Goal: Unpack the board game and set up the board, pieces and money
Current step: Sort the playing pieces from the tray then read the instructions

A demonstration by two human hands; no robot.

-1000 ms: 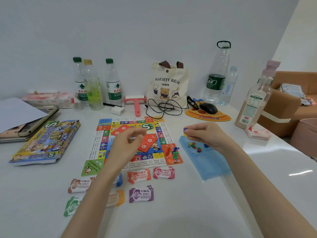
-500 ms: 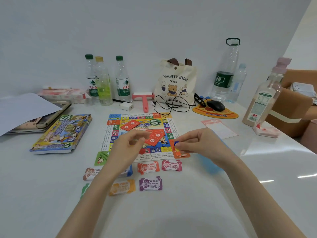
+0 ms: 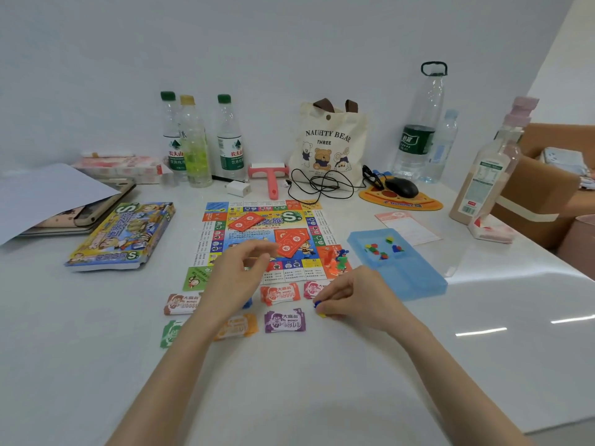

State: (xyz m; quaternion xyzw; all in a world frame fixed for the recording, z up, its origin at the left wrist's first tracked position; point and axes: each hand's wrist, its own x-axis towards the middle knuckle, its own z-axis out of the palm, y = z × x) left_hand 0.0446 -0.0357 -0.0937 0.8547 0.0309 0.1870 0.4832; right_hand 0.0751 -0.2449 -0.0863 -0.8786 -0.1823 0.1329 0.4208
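Observation:
The colourful game board (image 3: 254, 235) lies flat mid-table with two red card stacks (image 3: 291, 241) on it and pawns (image 3: 338, 260) at its near right corner. Several money piles (image 3: 283, 320) lie in two rows in front of it. My right hand (image 3: 351, 297) rests on the table right of the money, pinching small blue and yellow pieces (image 3: 319, 309). My left hand (image 3: 240, 272) hovers over the board's near edge, fingers curled, and whether it holds anything is unclear. A blue plastic tray (image 3: 412, 278) with small coloured pieces (image 3: 381, 249) sits right of the board. The game box (image 3: 124, 236) lies to the left.
Along the wall stand water bottles (image 3: 196, 140), a canvas bear bag (image 3: 328, 143), a pink roller (image 3: 270, 175), a cable, a mouse on a mat (image 3: 401, 193) and a tall drink bottle (image 3: 486, 169). A leaflet (image 3: 409, 225) lies behind the tray. Books and paper (image 3: 48, 197) sit far left.
My right hand came from above the blue tray toward me, across the board's right corner, down to the table beside the money, carrying small pieces. The left hand stayed over the board.

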